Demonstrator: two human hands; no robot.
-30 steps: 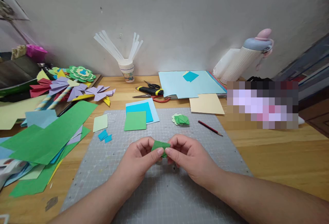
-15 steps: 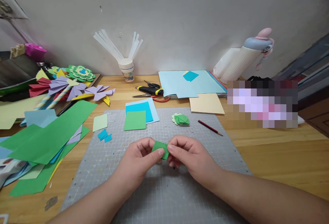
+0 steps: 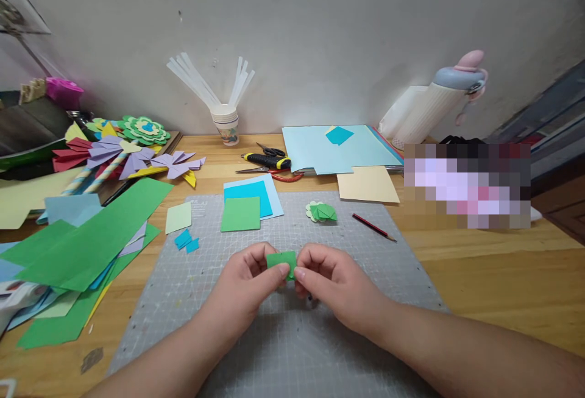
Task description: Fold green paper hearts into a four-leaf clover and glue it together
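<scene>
Green small paper piece has tipped to a more level angle since the earlier frame, its top edge now nearly straight. It sits between both hands, above the lower middle of the grey gridded cutting mat.

Left hand: fingers closed on the piece, thumb flat across its face, probably to steady it. Right hand: fingers pinch its right edge, likely for fine control of that edge; fold beneath the thumbs cannot be told.

Clock positions from the piece: folded green paper on a scalloped pale-green base, one o'clock; dark red pencil, two; green paper square, overlapping blue sheets, eleven; pale-green paper square, ten, with small bright-blue scraps just beside it. Perhaps spread so for easy reach. Black-and-yellow-handled cutter, twelve, on the wooden table beyond the mat.
</scene>
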